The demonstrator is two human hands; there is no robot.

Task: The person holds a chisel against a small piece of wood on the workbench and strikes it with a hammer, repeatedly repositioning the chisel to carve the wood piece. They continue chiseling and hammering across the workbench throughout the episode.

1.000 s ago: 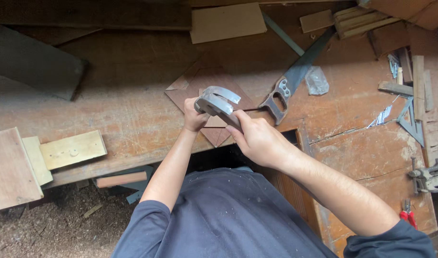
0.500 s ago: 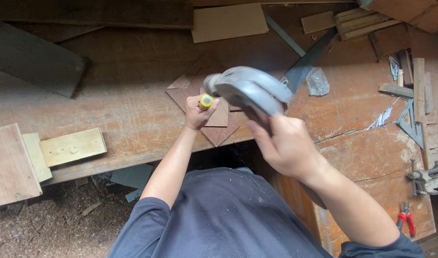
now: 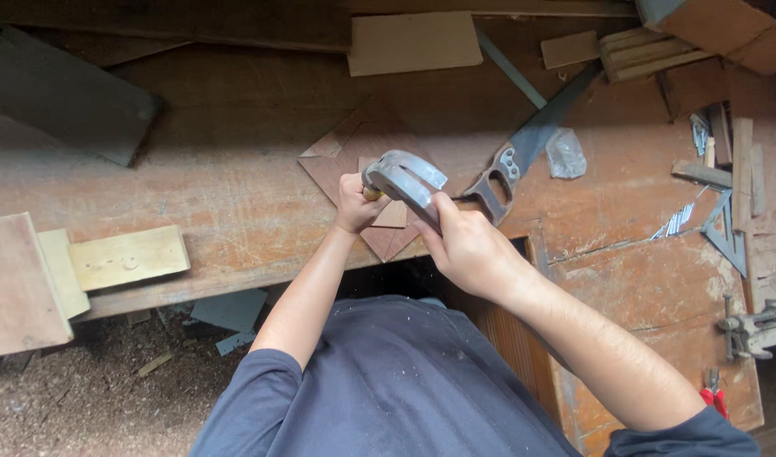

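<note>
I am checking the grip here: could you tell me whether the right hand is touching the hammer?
Touching. The head view shows the right hand closed around the handle of the hammer, just below its grey metal head, with no gap between fingers and handle.

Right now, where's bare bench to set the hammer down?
Free: the bare bench top between the dark board and the diamond-shaped panel. Crowded: right of the handsaw, with offcuts, nails and a clamp.

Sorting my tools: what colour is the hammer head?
Dull silver-grey metal, seen in the head view: hammer head.
</note>
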